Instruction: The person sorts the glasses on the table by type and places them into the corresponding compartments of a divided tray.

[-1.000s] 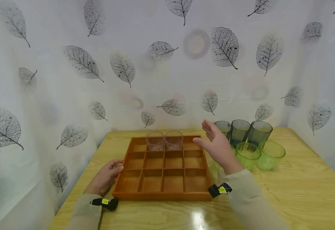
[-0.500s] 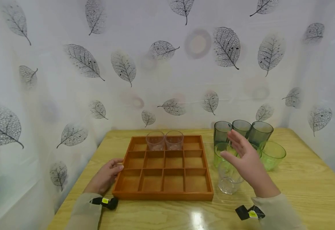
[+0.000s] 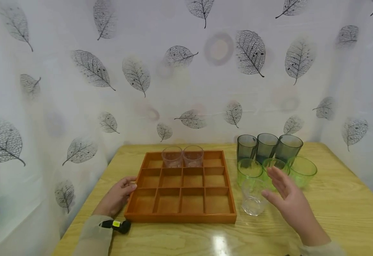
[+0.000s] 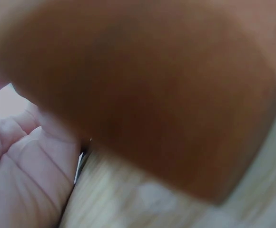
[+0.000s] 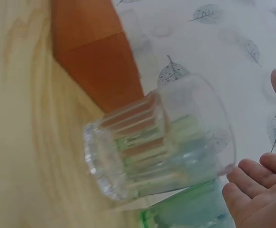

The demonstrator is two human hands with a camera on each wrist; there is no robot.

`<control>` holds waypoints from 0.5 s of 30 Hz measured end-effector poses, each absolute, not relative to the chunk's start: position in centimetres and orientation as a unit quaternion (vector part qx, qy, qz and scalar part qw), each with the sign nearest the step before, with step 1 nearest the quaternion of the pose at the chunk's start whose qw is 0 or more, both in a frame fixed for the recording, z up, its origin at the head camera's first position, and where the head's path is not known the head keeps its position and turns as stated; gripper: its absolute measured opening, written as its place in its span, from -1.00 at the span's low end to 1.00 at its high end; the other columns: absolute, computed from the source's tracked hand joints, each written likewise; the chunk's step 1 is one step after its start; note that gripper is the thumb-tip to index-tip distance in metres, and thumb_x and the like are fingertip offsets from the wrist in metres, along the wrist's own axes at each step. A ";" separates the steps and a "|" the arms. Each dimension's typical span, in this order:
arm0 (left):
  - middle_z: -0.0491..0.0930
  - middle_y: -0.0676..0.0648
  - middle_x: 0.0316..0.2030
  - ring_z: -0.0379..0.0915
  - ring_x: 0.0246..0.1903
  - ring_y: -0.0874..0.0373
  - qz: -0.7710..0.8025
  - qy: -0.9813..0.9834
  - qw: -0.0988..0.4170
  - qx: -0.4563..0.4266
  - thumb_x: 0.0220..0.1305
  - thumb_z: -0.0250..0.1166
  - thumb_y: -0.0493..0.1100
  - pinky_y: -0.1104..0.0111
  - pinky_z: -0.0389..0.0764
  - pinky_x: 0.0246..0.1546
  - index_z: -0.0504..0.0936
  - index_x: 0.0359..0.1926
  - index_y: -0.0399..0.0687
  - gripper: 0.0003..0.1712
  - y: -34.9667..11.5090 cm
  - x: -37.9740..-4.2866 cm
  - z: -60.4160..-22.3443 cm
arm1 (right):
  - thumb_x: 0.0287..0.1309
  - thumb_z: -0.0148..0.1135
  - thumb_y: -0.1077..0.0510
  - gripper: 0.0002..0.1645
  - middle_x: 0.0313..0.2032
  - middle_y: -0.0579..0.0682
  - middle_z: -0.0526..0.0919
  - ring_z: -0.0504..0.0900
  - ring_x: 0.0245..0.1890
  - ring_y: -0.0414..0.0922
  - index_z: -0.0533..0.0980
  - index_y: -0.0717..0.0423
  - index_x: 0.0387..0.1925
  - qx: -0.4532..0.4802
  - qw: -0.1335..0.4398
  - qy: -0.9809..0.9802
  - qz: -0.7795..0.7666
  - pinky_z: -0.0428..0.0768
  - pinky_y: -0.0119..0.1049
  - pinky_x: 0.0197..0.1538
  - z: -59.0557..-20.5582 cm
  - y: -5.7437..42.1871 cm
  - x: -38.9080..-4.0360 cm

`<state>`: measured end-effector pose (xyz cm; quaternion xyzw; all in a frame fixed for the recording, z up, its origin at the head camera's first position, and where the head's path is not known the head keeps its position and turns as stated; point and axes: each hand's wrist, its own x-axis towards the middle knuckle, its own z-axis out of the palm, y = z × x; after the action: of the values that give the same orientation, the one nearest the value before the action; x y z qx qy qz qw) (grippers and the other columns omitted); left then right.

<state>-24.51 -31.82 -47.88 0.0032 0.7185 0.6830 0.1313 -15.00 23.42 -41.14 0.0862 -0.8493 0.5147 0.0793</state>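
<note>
Clear tumbler is upright on the bench, just right of the wooden compartment tray — right grip spread open beside it, holding nothing — while the left grip touches the tray's left edge, can't tell how closed.

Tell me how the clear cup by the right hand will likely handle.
The clear cup looks rigid, with a thick, faceted base that probably keeps it steady. Its smooth upper wall may be slippery, though ridges below could help. Standing close to a green cup, it might knock that if pushed.
</note>
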 end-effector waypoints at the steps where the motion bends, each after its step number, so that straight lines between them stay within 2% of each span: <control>1: 0.46 -0.06 -0.11 0.44 -0.29 0.19 0.683 0.718 0.131 0.001 0.55 0.14 -0.16 0.38 0.54 -0.29 0.13 0.44 -0.32 -0.38 -31.8 -24.5 -47.9 | 0.38 0.29 0.03 0.02 0.51 0.17 0.14 0.17 0.43 0.31 -0.09 0.06 0.61 0.084 0.078 -0.850 0.514 0.24 -0.74 0.10 -41.4 23.5 -14.9; 7: 0.48 -0.06 -0.12 0.44 -0.32 0.20 0.687 0.715 0.129 -0.004 0.54 0.14 -0.19 0.39 0.53 -0.32 0.14 0.43 -0.32 -0.40 -31.7 -24.6 -47.9 | 0.39 0.28 0.10 0.01 0.50 0.24 0.15 0.16 0.42 0.34 -0.11 0.16 0.60 0.082 0.065 -0.841 0.531 0.24 -0.72 0.10 -42.9 23.9 -14.8; 12: 0.49 -0.08 -0.10 0.49 -0.26 0.17 0.690 0.712 0.129 -0.009 0.54 0.13 -0.20 0.34 0.58 -0.27 0.14 0.42 -0.31 -0.41 -31.7 -24.5 -47.8 | 0.36 0.31 0.12 0.05 0.51 0.26 0.11 0.11 0.45 0.32 -0.13 0.19 0.60 0.080 0.030 -0.832 0.549 0.23 -0.67 0.14 -44.1 23.6 -14.9; 15: 0.49 -0.08 -0.10 0.50 -0.25 0.17 0.689 0.712 0.131 -0.010 0.55 0.13 -0.20 0.34 0.58 -0.27 0.14 0.42 -0.31 -0.41 -31.7 -24.6 -47.8 | 0.31 0.36 0.06 0.13 0.51 0.25 0.12 0.14 0.43 0.34 -0.16 0.17 0.60 0.070 0.012 -0.836 0.544 0.32 -0.30 0.30 -44.6 23.3 -14.8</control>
<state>-24.56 -31.66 -47.77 -0.0096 0.7125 0.6892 0.1314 -14.84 23.27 -44.60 0.0698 -0.8360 0.5441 0.0124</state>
